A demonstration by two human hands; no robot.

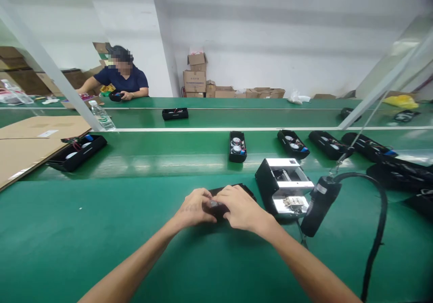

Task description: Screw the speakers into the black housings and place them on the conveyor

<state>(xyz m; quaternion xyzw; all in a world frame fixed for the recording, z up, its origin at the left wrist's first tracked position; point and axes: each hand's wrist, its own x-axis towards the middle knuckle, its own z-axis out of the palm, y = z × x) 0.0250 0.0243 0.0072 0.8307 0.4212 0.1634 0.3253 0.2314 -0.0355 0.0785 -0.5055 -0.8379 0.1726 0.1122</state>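
Observation:
In front of me a black speaker housing (249, 189) lies on the green bench, mostly covered by my hands. My left hand (193, 208) is closed on its left end, fingers curled over the near edge. From the right, my right hand (239, 207) grips the same housing, its fingers meeting the left ones on top. What is under the fingertips is hidden. Just right of my hands stands a black and white screw feeder (282, 188). Beside that hangs a black electric screwdriver (320, 207) with a thick cable.
Open housings with round speakers and wires, one in the middle (237, 147), one at left (79, 153) and several at right (329, 144), sit on the conveyor belt (176, 152). Cardboard (30, 136) and a water bottle (102, 116) are at left. A person (120, 75) sits across.

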